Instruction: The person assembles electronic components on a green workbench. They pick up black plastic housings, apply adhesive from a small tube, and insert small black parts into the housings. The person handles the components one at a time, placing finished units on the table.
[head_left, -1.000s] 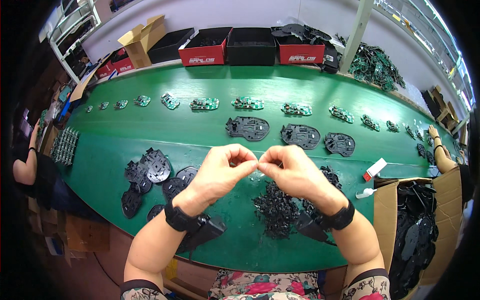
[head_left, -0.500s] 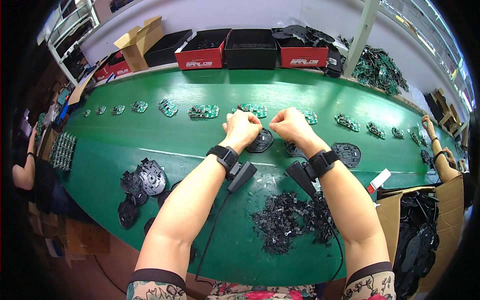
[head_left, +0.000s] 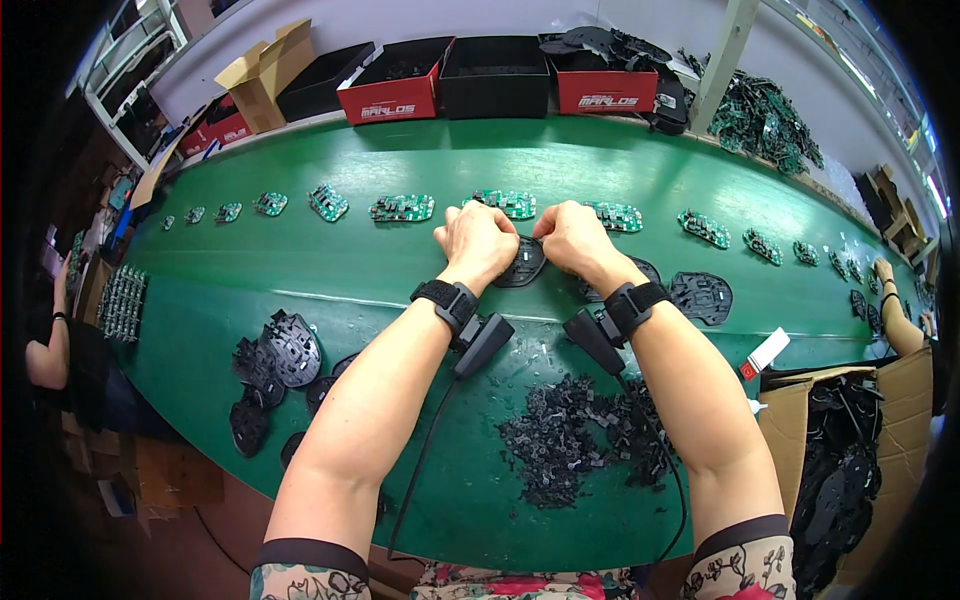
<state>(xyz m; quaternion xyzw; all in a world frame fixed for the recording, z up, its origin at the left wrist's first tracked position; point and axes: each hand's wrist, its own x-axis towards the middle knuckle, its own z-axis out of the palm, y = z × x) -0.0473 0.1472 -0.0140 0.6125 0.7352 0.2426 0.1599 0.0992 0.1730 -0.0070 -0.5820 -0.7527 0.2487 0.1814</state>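
My left hand (head_left: 478, 243) is closed at the upper left edge of a black plastic shell (head_left: 522, 264), rounded like the base of a computer mouse. Close by on its other side, my right hand (head_left: 580, 243) is pinched at the shell's upper right edge; anything tiny between those fingertips is hidden. Beyond my hands lie a green circuit board (head_left: 515, 204) and another circuit board (head_left: 617, 217). Partly behind my right wrist is a second black shell (head_left: 645, 268), with a third black shell (head_left: 701, 298) to its right.
Small black parts (head_left: 560, 440) lie heaped between my forearms. More shells (head_left: 293, 350) are at left, and a cardboard box (head_left: 785, 430) of black pieces stands at right. Red and black boxes (head_left: 395, 100) line the back. Co-workers' arms (head_left: 898, 315) show at both sides.
My right hand has come in to the shell's upper edge, nearer my left hand. Circuit boards on the right have shifted rightward, and the view has tilted slightly.
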